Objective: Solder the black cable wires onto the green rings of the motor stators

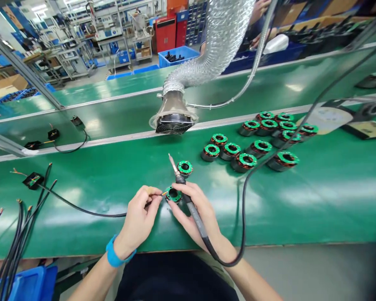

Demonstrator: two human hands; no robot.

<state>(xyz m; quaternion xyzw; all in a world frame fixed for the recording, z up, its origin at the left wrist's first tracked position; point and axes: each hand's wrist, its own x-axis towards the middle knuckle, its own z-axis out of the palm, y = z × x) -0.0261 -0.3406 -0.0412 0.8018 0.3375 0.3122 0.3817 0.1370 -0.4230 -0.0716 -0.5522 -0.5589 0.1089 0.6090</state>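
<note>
My left hand [141,215], with a blue band at its wrist, pinches the end of a black cable [84,210] whose orange wire tip meets a round part with a green ring [174,195]. My right hand [200,209] holds a soldering iron [192,211] across the palm, its metal tip pointing up and away to the left. The thumb and index finger of that hand also rest on the round part's right side. Just behind it stands a second round part [185,168]. The cable runs left to a small black box [33,180] with loose wires.
Several green-topped round parts [244,162] stand at the right. A fume duct [175,119] hangs behind my hands. The iron's cord [245,209] loops up right. Several black cables [20,230] lie at the left edge, above a blue bin [28,284]. Another person's hands show at the top.
</note>
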